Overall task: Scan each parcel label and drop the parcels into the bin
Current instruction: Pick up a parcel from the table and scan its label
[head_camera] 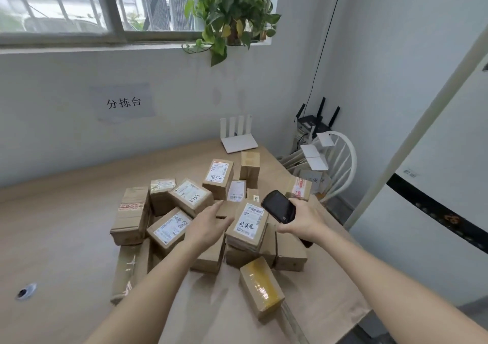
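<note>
Right hand (301, 223) grips scanner (278, 206), left hand (208, 223) open over parcels (247, 227), fingertips hidden.

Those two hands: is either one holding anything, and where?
The right hand grips a black handheld scanner by its lower end. The left hand holds nothing.

Soft window (60, 3) daylight, slight blur, edges warped
</note>
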